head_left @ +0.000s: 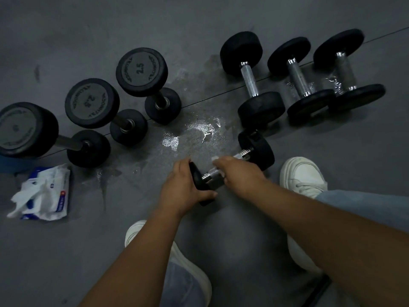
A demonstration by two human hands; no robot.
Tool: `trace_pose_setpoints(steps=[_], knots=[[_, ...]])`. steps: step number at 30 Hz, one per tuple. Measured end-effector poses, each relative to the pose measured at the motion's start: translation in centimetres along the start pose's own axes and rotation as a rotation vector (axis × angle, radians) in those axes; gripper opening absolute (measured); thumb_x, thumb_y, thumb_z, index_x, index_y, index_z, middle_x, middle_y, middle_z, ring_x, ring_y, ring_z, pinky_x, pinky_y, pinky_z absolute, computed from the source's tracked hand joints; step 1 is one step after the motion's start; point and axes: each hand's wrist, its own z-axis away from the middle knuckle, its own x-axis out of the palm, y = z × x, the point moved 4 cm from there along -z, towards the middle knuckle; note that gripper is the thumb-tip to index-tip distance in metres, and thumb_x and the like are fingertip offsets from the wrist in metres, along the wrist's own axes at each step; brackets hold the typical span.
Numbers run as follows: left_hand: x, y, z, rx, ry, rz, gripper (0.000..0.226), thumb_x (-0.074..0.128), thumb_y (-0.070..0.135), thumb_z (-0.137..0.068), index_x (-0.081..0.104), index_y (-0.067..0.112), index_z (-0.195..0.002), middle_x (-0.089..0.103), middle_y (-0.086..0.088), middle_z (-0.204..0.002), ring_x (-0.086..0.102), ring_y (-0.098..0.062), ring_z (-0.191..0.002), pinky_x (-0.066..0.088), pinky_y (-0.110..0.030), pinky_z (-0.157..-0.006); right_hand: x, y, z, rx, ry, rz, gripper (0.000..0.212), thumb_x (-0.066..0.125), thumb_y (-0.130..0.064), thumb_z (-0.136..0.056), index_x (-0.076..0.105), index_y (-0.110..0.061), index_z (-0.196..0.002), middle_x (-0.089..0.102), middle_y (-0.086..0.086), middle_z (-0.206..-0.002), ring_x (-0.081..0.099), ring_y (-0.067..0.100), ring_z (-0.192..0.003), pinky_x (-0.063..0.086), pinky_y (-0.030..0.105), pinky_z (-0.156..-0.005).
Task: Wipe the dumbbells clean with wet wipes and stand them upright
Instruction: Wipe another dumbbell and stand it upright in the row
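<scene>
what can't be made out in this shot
Head view:
wet wipe: mostly under the right hand
held dumbbell: near end largely covered by the left hand
leftmost upright dumbbell: cut by the left edge, number blurred
wipes pack: print too small to read

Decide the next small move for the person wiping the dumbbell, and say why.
Probably slide the wipe along the handle toward the far head: the right hand presses it round the handle's middle while the left hand steadies the near head.
</scene>
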Motion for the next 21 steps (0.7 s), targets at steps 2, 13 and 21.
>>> trace_pose_setpoints(steps=[2,13,21], knots=[[-0.2,-0.2,-0.2,-0.005,-0.010,0.046,0.110,0.089,0.055,-0.055,0.035,0.013,-0.142,0.045,-0.004,-0.138,0.049,-0.024,-0.123,0.045,-0.035,-0.096,-1.0,-0.3,-1.5,0.083,-0.034,0.216,0.035,0.046,-0.013,-0.093,0.046,-0.022,-0.127,0.053,0.005,-0.129,0.059,0.028,-0.112,0.048,0.038,-0.084],[0.2,0.0,0.3,0.014,-0.199,0.035,0.112,0.092,0.048,-0.053,0.033,0.016,-0.142,0.043,-0.006,-0.141,0.048,-0.024,-0.123,0.045,-0.038,-0.102,-2.7,-2.0,-2.7,0.064,-0.440,0.567,0.036,0.060,-0.020,-0.088,0.060,-0.021,-0.124,0.055,0.006,-0.132,0.054,0.030,-0.120,0.046,0.041,-0.093],[0.2,0.7,-0.8,0.087,-0.105,-0.046,0.126,0.090,0.044,-0.059,0.014,0.010,-0.153,0.018,-0.009,-0.158,0.030,-0.026,-0.141,0.034,-0.036,-0.112,0.7,-1.3,-0.4,0.076,0.048,0.019,0.041,0.041,-0.017,-0.092,0.044,-0.020,-0.134,0.044,0.009,-0.138,0.059,0.036,-0.107,0.050,0.042,-0.082]])
